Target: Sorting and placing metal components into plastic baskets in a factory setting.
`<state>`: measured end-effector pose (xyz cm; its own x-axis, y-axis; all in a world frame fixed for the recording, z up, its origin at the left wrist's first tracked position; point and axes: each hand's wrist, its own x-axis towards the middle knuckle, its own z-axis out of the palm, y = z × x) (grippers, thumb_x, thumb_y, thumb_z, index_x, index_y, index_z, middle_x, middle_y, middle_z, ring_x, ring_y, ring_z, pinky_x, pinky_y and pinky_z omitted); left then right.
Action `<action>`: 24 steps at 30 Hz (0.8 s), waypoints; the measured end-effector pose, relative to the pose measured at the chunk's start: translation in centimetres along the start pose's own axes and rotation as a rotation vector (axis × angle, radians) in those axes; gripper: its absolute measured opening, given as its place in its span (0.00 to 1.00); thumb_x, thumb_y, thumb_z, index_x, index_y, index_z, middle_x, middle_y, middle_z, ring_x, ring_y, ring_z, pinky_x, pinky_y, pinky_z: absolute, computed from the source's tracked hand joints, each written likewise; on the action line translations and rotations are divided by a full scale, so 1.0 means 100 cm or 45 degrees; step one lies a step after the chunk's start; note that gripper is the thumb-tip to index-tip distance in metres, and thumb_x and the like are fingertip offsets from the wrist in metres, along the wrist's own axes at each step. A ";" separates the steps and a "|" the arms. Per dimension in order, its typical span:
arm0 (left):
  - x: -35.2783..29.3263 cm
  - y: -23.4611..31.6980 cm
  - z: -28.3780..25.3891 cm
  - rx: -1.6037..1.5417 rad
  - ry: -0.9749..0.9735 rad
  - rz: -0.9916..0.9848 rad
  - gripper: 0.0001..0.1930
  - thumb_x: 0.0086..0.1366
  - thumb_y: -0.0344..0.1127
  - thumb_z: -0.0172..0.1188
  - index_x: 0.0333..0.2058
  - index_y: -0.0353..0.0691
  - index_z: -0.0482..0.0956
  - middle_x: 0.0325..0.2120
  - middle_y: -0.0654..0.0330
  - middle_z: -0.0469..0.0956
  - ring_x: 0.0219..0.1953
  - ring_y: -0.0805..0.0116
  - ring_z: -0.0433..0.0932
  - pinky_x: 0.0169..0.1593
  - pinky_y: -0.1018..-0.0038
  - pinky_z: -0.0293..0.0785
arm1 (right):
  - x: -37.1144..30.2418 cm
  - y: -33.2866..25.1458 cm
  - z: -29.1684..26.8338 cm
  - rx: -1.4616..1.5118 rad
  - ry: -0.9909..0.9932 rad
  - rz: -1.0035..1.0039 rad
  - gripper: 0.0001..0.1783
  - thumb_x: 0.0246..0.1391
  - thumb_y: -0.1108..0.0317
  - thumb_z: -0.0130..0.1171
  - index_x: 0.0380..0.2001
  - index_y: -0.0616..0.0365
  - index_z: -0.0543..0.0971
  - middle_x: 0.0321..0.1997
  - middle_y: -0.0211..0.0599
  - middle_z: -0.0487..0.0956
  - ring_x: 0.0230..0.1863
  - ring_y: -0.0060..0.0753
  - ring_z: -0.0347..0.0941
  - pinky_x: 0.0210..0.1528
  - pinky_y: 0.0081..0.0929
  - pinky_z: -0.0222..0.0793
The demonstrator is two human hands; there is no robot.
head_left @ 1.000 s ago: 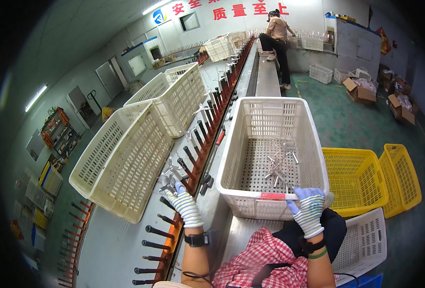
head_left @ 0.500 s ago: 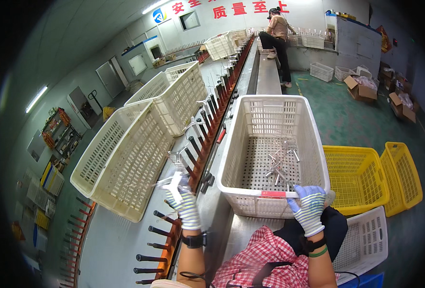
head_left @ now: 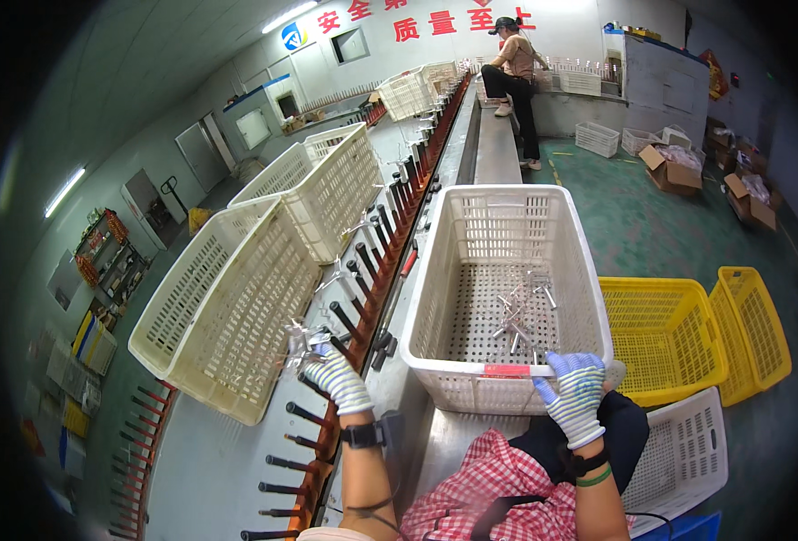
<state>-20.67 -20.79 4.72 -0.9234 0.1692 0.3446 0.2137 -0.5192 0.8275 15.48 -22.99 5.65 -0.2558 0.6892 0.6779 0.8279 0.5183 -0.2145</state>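
My left hand (head_left: 340, 383), in a striped knit glove, closes on a shiny branched metal part (head_left: 303, 341), partly hidden by the fingers. It is right beside a row of black-sleeved upright pegs (head_left: 346, 317) on a rust-coloured rail. Several pegs farther along carry similar metal parts (head_left: 363, 229). My right hand (head_left: 576, 397), gloved alike, grips the near rim of a white plastic crate (head_left: 444, 371) with a red label. Scattered on the crate's perforated floor lie several small silvery metal pieces (head_left: 518, 326).
Empty-looking white crates (head_left: 237, 316) stand left of the peg row on the metal table. Yellow crates (head_left: 660, 334) and a grey-white crate (head_left: 687, 451) sit at the right. Farther off, a person (head_left: 513, 72) works by the line; open cardboard boxes (head_left: 672, 167) rest on the green floor.
My left hand has shifted slightly left with the metal part, which now sits lower against the peg row. My right hand stays on the crate's rim. The view has shifted a little.
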 end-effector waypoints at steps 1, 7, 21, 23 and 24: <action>-0.010 0.025 -0.001 0.663 0.051 -0.054 0.11 0.60 0.30 0.47 0.39 0.33 0.72 0.31 0.55 0.76 0.36 0.64 0.73 0.43 0.68 0.68 | -0.002 0.004 0.001 -0.001 0.005 0.001 0.20 0.37 0.56 0.60 0.33 0.55 0.74 0.28 0.37 0.72 0.33 0.40 0.68 0.42 0.38 0.58; 0.010 -0.025 -0.019 1.252 -0.281 1.148 0.17 0.58 0.30 0.47 0.47 0.34 0.68 0.35 0.55 0.75 0.33 0.60 0.74 0.38 0.69 0.69 | 0.000 -0.005 -0.006 -0.010 -0.027 0.011 0.20 0.37 0.56 0.60 0.33 0.55 0.74 0.28 0.37 0.72 0.34 0.40 0.68 0.43 0.38 0.58; -0.048 0.082 0.054 0.003 -1.084 0.051 0.15 0.59 0.29 0.46 0.46 0.35 0.66 0.40 0.57 0.73 0.37 0.65 0.73 0.44 0.72 0.68 | 0.000 -0.001 -0.008 0.013 -0.022 0.037 0.19 0.37 0.56 0.59 0.33 0.55 0.74 0.28 0.34 0.73 0.34 0.38 0.68 0.43 0.39 0.57; -0.064 0.084 0.100 0.847 -1.939 -0.248 0.20 0.55 0.35 0.57 0.45 0.33 0.69 0.49 0.50 0.66 0.49 0.61 0.67 0.53 0.71 0.63 | -0.005 0.007 -0.002 -0.020 -0.028 0.049 0.20 0.37 0.56 0.60 0.33 0.54 0.74 0.28 0.34 0.73 0.34 0.38 0.68 0.44 0.39 0.57; -0.072 0.079 0.093 0.915 -1.822 0.192 0.22 0.52 0.37 0.60 0.45 0.33 0.69 0.52 0.47 0.62 0.52 0.58 0.65 0.54 0.71 0.61 | -0.004 0.005 -0.003 0.008 -0.019 0.031 0.20 0.37 0.56 0.59 0.33 0.55 0.74 0.28 0.34 0.73 0.34 0.38 0.68 0.44 0.39 0.57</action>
<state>-9.40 -18.36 12.92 0.0725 0.9754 0.2080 0.7496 -0.1909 0.6337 16.11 -23.15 5.45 -0.2430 0.7092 0.6618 0.8307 0.5045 -0.2356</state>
